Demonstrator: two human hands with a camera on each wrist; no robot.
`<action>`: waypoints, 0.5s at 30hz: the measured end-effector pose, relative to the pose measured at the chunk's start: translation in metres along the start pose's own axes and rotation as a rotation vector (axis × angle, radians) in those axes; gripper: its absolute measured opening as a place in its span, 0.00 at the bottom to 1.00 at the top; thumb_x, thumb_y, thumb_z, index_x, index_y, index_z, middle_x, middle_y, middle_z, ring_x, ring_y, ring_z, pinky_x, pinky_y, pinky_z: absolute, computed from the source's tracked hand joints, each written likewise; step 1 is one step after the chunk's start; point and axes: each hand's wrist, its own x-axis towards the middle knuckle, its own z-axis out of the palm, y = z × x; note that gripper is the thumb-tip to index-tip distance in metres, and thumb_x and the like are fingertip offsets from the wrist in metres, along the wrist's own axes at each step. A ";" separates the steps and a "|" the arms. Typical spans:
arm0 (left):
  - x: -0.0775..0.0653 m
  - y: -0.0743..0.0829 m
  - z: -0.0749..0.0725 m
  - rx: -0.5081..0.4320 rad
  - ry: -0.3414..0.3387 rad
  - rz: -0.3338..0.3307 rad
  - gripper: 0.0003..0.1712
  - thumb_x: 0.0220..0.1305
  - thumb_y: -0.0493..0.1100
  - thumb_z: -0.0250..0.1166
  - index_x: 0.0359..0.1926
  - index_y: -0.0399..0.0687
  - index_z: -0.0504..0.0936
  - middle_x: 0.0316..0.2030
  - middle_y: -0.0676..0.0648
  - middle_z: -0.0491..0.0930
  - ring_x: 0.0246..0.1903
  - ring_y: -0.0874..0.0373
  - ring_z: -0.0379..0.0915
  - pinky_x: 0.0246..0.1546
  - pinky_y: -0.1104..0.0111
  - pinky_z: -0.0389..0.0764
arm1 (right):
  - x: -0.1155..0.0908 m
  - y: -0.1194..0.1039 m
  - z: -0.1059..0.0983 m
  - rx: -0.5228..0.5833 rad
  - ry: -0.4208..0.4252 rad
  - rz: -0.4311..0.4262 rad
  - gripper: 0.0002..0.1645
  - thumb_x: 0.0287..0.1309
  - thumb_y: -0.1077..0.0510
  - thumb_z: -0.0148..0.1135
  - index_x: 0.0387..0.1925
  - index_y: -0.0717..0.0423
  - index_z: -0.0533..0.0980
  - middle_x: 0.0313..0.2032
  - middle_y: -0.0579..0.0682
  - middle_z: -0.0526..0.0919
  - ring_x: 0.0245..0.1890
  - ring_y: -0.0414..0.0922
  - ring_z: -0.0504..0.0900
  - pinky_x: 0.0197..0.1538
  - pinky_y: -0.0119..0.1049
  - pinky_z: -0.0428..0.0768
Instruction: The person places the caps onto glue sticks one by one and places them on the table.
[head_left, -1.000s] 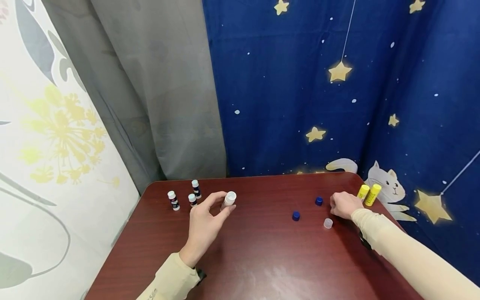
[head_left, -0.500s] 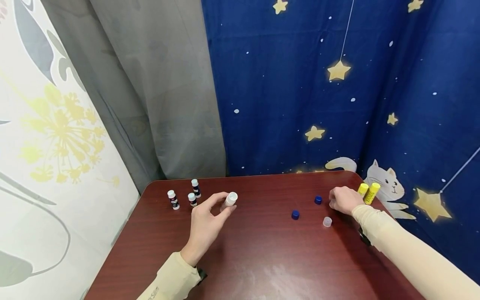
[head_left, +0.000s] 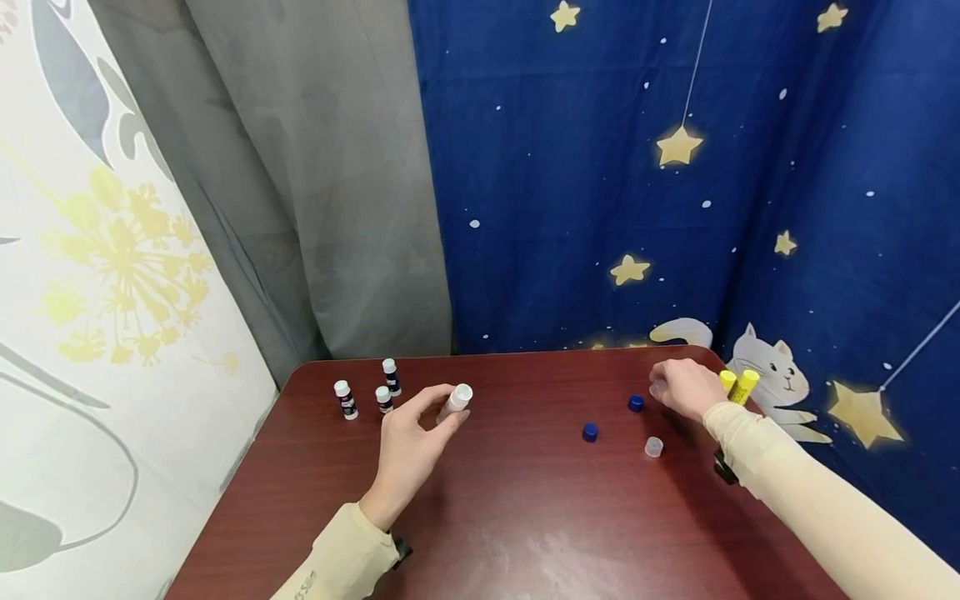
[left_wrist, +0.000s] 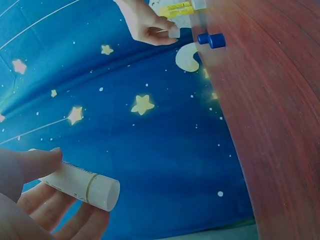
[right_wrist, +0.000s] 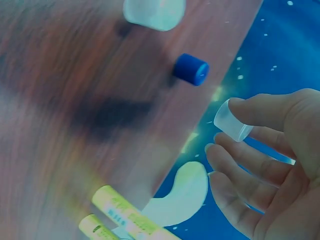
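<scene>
My left hand (head_left: 411, 446) grips a white tube (head_left: 454, 402), like a glue stick, between thumb and fingers above the table. In the left wrist view the tube (left_wrist: 80, 185) lies slanted, with a gold ring near its white end. My right hand (head_left: 688, 388) is raised over the table's far right. It pinches a small translucent cap (right_wrist: 233, 123) between thumb and index finger, the other fingers loosely curled. Close by on the table are one blue cap (head_left: 635, 403), a second blue cap (head_left: 590, 432) and another translucent cap (head_left: 653, 447).
Two yellow tubes (head_left: 743, 387) stand at the right edge, partly behind the right hand. Several small dark bottles with white caps (head_left: 346, 400) stand at the back left of the brown table (head_left: 525, 517). Curtains (head_left: 540, 208) hang behind the table.
My right hand has risen slightly off the table and moved a little left, with the translucent cap now showing in its fingers. The left hand with the white tube has barely moved.
</scene>
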 end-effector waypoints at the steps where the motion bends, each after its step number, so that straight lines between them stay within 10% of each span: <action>1: 0.000 0.000 0.000 -0.001 -0.001 -0.002 0.19 0.58 0.49 0.77 0.51 0.67 0.85 0.41 0.64 0.84 0.37 0.59 0.78 0.39 0.57 0.81 | 0.000 -0.002 -0.002 0.003 0.013 -0.006 0.08 0.61 0.57 0.68 0.41 0.52 0.84 0.37 0.51 0.87 0.35 0.51 0.83 0.42 0.60 0.81; 15: 0.005 -0.007 0.001 0.004 0.007 -0.008 0.19 0.59 0.50 0.76 0.51 0.66 0.85 0.42 0.64 0.84 0.37 0.62 0.79 0.39 0.58 0.81 | 0.000 -0.037 -0.025 0.049 0.086 -0.015 0.11 0.62 0.52 0.69 0.45 0.48 0.85 0.43 0.52 0.87 0.40 0.53 0.84 0.43 0.59 0.80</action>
